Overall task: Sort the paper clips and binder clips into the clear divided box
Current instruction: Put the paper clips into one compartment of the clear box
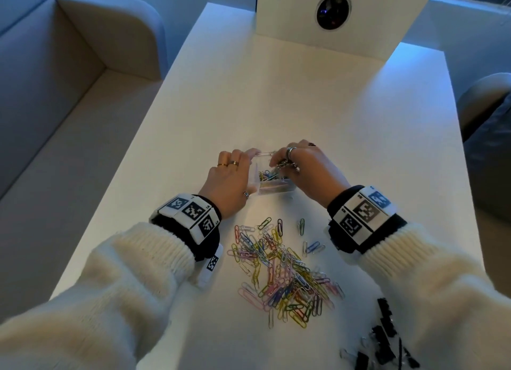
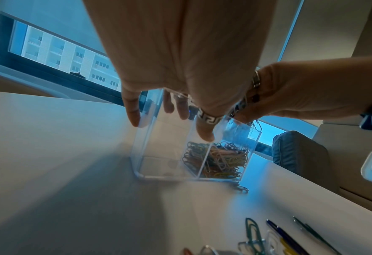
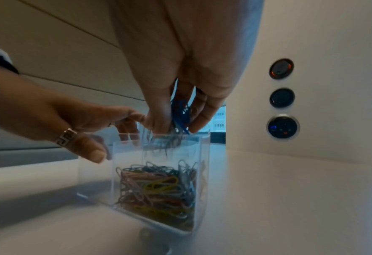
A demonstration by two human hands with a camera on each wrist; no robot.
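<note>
The clear divided box (image 1: 276,190) stands at mid-table. My left hand (image 1: 243,172) grips its left side, thumb on the near wall and fingers over the far rim. One compartment (image 2: 224,160) holds a heap of coloured paper clips (image 3: 158,188); the one beside it (image 2: 158,165) looks empty. My right hand (image 3: 178,124) hovers over the filled compartment and pinches a bunch of paper clips (image 3: 180,113), some dangling into the box. A loose pile of paper clips (image 1: 284,275) lies near me. Black binder clips (image 1: 384,339) lie at the bottom right.
A white panel (image 1: 290,18) with round buttons (image 3: 282,127) stands at the table's far end. A pale sofa (image 1: 69,79) runs along the left, and a dark cushion (image 1: 492,148) sits on the right. The white table (image 1: 304,98) shows bare surface beyond the box.
</note>
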